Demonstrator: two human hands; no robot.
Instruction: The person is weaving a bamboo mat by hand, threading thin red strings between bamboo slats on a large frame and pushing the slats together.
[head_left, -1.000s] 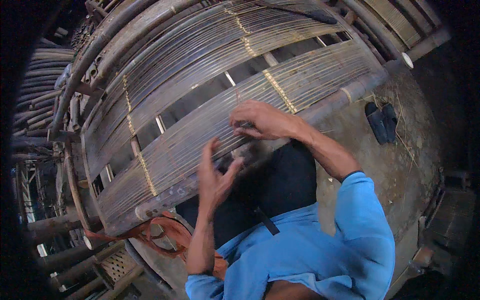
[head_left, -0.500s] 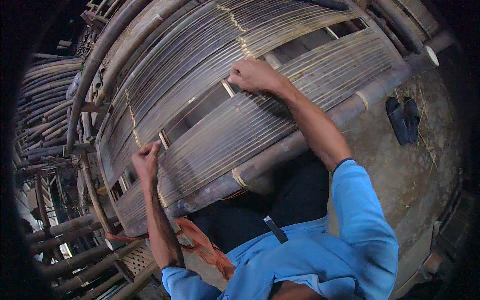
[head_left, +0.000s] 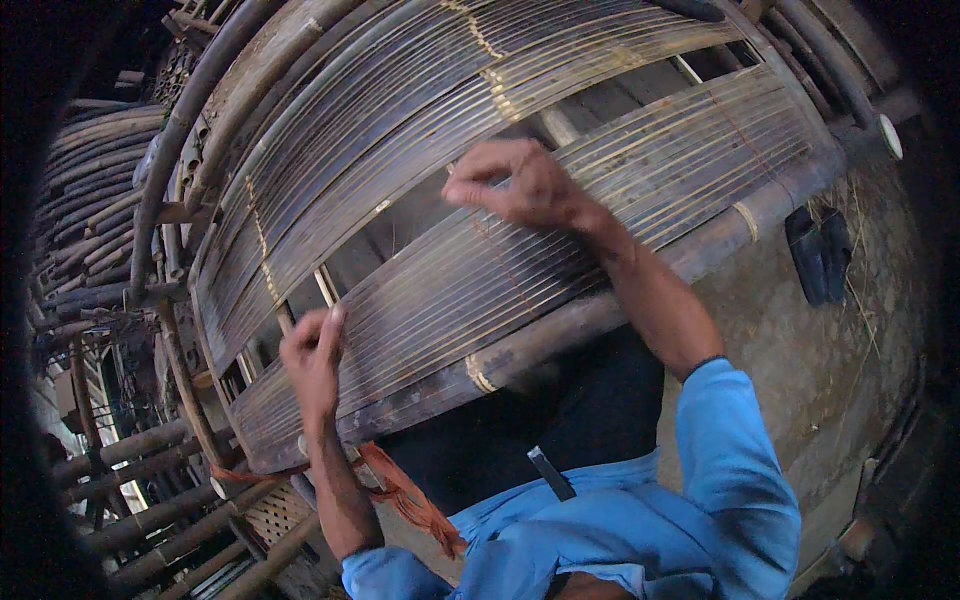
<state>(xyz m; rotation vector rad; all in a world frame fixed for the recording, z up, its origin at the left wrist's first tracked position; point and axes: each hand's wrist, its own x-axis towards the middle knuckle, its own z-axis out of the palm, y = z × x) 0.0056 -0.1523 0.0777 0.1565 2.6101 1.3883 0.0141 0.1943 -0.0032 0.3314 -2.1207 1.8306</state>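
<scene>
A bench-like frame of thin bamboo slats (head_left: 430,310) lies across in front of me, edged by a thick bamboo pole (head_left: 560,335). A long gap divides the slats, crossed by short light struts. My left hand (head_left: 315,360) is over the near slats at the left, thumb and fingers curled together. Above the gap's near edge, my right hand (head_left: 515,185) is bent at the wrist with curled fingers, slightly blurred. Whatever either hand pinches is too fine to make out. A thin reddish thread (head_left: 505,265) runs across the near slats below my right hand.
Pale woven bindings (head_left: 500,95) cross the far slats. Orange-red strands (head_left: 410,500) hang beside my left forearm. Dark sandals (head_left: 820,255) lie on the ground at right. Stacked bamboo poles (head_left: 100,200) fill the left side, with a bamboo rail structure (head_left: 150,520) below.
My left hand has moved slightly right and nearer; my right hand has come nearer and turned. The red thread stretched over the gap earlier no longer shows there. The view has shifted slightly.
</scene>
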